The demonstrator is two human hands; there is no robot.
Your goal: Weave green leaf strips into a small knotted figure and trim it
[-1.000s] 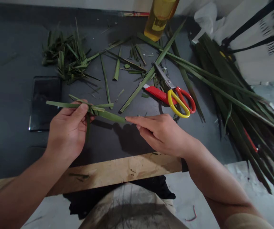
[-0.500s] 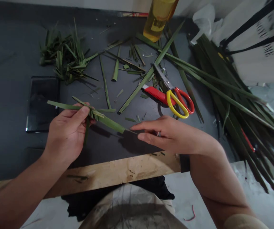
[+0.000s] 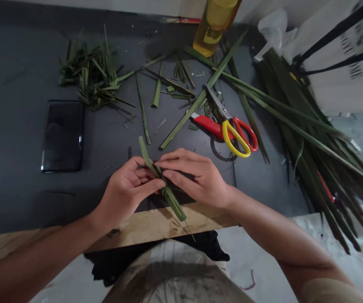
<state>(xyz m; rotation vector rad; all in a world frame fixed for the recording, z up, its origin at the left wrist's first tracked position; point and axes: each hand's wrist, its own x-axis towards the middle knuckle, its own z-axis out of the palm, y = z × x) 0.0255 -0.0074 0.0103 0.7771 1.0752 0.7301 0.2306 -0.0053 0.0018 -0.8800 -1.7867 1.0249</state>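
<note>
The grip of the left hand (image 3: 126, 187) is clamped on a folded leaf piece (image 3: 175, 206), thumb on top and fingers curled behind the crossing. The right hand (image 3: 200, 174) meets it from the other side, thumb and forefinger touching the same crossing; whether they pinch a strand or only press, I cannot tell. The piece lies slantwise between the two hands, its upper tongue pointing away from the body, its lower end and a thin stalk above the bench's wooden edge (image 3: 213, 216).

To do this well, the left thumb is best left firm on the crossing, since a folded leaf probably springs loose once pressure goes. The right fingertips should work close to that thumb, drawing any strand snug with small, even pulls; a hard tug may split the leaf along its grain.

Farther out on the bench (image 3: 14, 134), the scissors (image 3: 226, 112) overlap a red cutter (image 3: 209, 127) beyond the right hand, both near enough to reach. A heap of leaf pieces (image 3: 94, 78) sits beyond the dark phone (image 3: 63, 136), and long leaves (image 3: 290, 105) spread to the right.
</note>
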